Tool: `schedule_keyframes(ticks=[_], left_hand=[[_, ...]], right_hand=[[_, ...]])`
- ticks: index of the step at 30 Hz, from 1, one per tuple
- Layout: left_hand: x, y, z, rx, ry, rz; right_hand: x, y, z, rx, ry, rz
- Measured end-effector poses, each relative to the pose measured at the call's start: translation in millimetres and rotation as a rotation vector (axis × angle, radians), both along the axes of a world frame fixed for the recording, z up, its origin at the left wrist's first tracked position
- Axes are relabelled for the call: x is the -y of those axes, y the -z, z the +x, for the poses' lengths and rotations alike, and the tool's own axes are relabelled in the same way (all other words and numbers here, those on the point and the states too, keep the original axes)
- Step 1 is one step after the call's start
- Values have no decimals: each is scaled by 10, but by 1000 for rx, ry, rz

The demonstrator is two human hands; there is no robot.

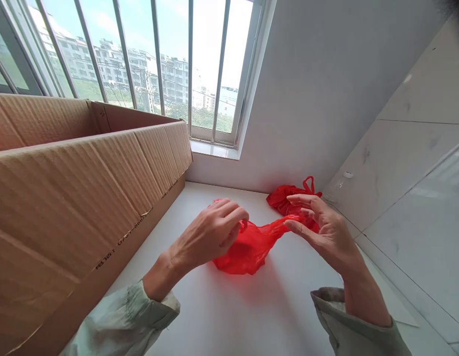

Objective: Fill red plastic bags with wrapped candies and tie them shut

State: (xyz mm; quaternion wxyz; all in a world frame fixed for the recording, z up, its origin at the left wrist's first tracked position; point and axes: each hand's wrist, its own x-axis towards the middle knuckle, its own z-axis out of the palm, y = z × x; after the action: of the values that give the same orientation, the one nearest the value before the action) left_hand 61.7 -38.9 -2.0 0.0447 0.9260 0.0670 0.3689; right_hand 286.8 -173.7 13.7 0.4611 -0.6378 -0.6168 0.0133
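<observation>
A thin red plastic bag (244, 254) rests on the white tabletop (229, 316) in front of me. My left hand (214, 230) is closed on the bag's left upper part, its fingertips curled down and partly hidden. From there the bag stretches to the right in a narrow twisted strip, reaching my right hand (324, 230). That hand has its thumb and fingers apart, with the strip's end beside the thumb and partly behind it. A second red plastic bag (283, 198), bunched up with a loop handle on top, lies just beyond my right hand.
On the left stands a large cardboard box (66, 198) with its top open and a flap folded outward. Behind the table are a barred window (173, 74) and a grey wall (307, 89). Marble-patterned tiles (411, 188) cover the right side.
</observation>
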Motion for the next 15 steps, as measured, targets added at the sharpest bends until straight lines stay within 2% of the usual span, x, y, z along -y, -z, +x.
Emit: schedule_keyframes(ticks=[3, 5, 7, 10, 15], left_hand=[[0, 123, 91, -198, -37, 176], [-28, 189, 127, -237, -75, 218], [-50, 215, 132, -258, -101, 209], [-63, 208, 108, -288, -179, 131], [-95, 229, 91, -425, -372, 23]], right_hand=[[-29, -12, -193, 160, -9, 189], [-109, 60, -309, 327, -32, 183], [-221, 182, -375, 490, -32, 81], [-383, 388, -378, 674, 71, -158], [-477, 574, -298, 744, 258, -392]])
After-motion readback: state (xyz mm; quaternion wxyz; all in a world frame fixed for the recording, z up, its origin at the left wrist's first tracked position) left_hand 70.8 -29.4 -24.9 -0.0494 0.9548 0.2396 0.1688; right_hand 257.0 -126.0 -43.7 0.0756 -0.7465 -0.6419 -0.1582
